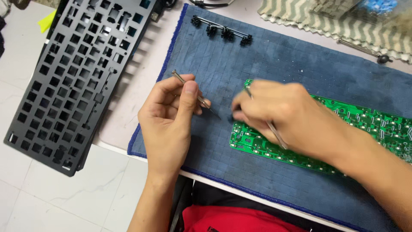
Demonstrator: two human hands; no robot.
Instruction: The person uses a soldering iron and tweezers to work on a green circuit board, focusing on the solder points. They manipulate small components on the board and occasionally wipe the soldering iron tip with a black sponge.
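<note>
Two hands (169, 116) (279, 114), one tweezers (197, 96) (left grip), one circuit board (360, 129)

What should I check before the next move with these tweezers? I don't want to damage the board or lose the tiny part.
1. Left hand has a firm grip on the tweezers: ok, pinched between thumb and fingers.
2. Tweezer tips closed on the small dark part: cannot tell, blurred.
3. Right hand steady on its thin metal tool: cannot tell, motion blur.
4. Green circuit board lying flat on the blue mat: ok.
5. Black stabilizer parts away from the hands: ok.
</note>
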